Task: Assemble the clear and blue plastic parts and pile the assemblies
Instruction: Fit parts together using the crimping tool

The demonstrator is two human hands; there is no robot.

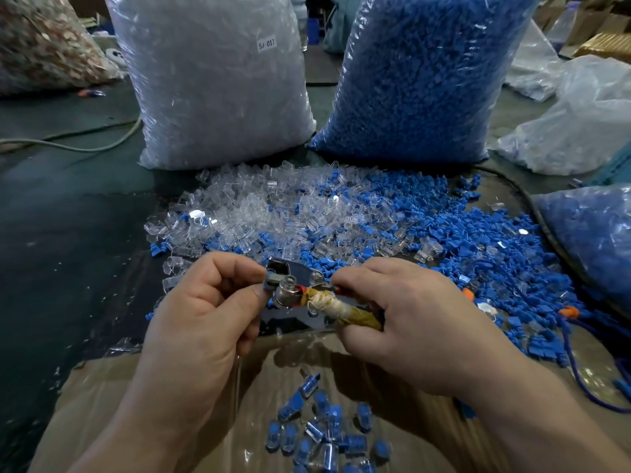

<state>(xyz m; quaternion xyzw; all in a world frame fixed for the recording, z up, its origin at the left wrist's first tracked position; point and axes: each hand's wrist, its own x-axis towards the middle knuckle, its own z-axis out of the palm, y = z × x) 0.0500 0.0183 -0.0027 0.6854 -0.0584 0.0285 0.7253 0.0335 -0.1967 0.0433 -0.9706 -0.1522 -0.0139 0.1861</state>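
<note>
One dark worktop (pixel 68 233) carries everything, with a wide heap of loose clear and blue parts (pixel 324 220) spread across its middle; the clear pieces lie mostly in the heap's left half and the blue ones in its right half. Just behind the heap stand two tall plastic sacks, upright and side by side; the sack of clear parts (pixel 211 83) is behind the heap's left half and the sack of blue parts (pixel 420 76) behind its right half. A smaller bag of blue parts (pixel 594 240) lies at the heap's right edge. A brown sheet (pixel 136 387) under clear film covers the worktop on the near side of the heap. Over the heap's near edge the two hands meet; the right hand (pixel 420 322) has its fingers curled round the yellow, tape-wrapped handle of a metal hand tool (pixel 300 291) and grips it, while the left hand (pixel 205 308), its fingers curled in, pinches a small blue piece (pixel 269 285) between thumb and forefinger against the tool's head. Nearer than the heap, on the brown sheet, lies a loose pile of assemblies (pixel 327 431), each one blue inside clear; a few orange pieces (pixel 568 312) sit at the heap's near right fringe.
</note>
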